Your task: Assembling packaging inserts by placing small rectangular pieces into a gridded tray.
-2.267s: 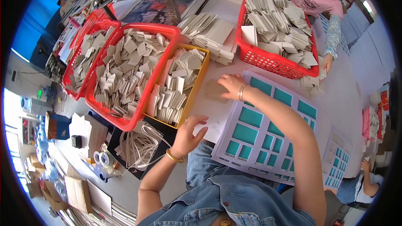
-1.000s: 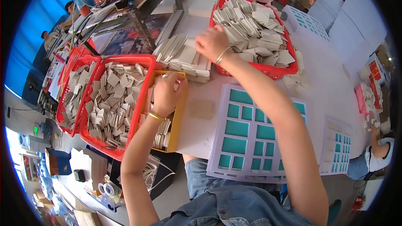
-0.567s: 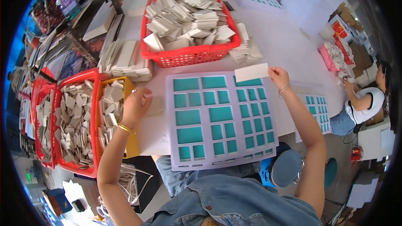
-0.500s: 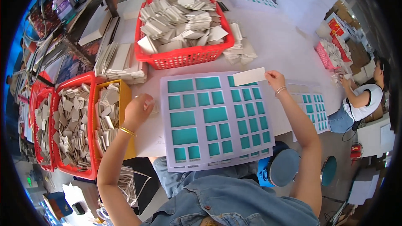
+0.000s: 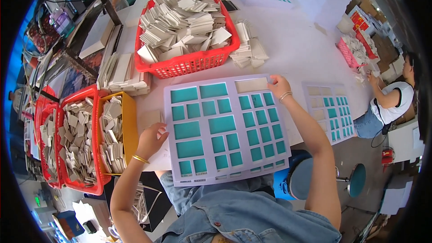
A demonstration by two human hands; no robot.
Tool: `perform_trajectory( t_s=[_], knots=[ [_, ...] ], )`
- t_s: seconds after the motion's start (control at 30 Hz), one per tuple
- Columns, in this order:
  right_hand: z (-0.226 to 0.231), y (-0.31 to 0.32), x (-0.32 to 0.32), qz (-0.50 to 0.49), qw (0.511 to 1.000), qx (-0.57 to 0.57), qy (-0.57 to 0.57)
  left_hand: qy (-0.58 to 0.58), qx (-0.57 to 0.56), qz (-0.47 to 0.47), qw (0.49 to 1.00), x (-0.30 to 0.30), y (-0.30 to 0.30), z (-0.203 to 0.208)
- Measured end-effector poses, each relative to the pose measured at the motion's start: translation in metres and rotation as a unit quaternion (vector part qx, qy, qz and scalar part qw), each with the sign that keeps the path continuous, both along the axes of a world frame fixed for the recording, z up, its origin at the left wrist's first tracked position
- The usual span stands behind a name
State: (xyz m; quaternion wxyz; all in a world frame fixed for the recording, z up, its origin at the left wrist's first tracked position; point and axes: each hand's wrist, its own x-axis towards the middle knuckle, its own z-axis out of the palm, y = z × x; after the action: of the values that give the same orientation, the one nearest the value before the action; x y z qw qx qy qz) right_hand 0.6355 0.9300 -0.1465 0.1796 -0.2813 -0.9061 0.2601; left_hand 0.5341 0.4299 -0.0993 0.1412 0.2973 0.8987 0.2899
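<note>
A white tray-like board (image 5: 202,128) with teal-backed rectangular windows lies at the table's near edge, partly over my lap, with a similar board's edge showing under it. In its top right window sits a long off-white card strip (image 5: 252,85), which looks flat or nearly so. My right hand (image 5: 280,86) is closed at that strip's right end, fingertips on it. Beside the board's left edge, my left hand (image 5: 153,139) is loosely curled, fingers apart, and I see nothing in it. A square card piece (image 5: 151,118) lies on the table just beyond that hand.
A red basket (image 5: 193,66) heaped with card pieces stands beyond the board, with loose stacks (image 5: 252,51) beside it. Red and yellow bins (image 5: 130,121) of pieces are at left. A second windowed board (image 5: 330,108) lies at right, near a seated co-worker (image 5: 391,101).
My right hand has lowered the card strip from above the board into the top right window. The left hand has moved down and right to the board's left edge. The view has shifted slightly.
</note>
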Motion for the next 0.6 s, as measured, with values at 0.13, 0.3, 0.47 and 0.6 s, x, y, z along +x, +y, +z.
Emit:
perform_trajectory(
  t_s=[0.13, 0.3, 0.47, 0.6],
  knots=[
    [-0.007, 0.004, 0.001, 0.078, 0.996, 0.022, -0.022, -0.022, 0.039, 0.011, 0.999, 0.003, 0.004, -0.005],
    [0.009, -0.001, 0.002, 0.054, 0.99, 0.125, -0.03, -0.03, 0.068, 0.027, 0.997, 0.008, 0.009, -0.006],
    [0.021, 0.014, -0.007, 0.119, 0.98, 0.103, -0.125, -0.021, 0.091, 0.047, 0.995, 0.01, 0.008, -0.011],
    [0.042, 0.03, -0.056, 0.03, 0.999, 0.034, -0.023, -0.033, 0.108, 0.071, 0.991, 0.014, 0.008, -0.015]
  ],
)
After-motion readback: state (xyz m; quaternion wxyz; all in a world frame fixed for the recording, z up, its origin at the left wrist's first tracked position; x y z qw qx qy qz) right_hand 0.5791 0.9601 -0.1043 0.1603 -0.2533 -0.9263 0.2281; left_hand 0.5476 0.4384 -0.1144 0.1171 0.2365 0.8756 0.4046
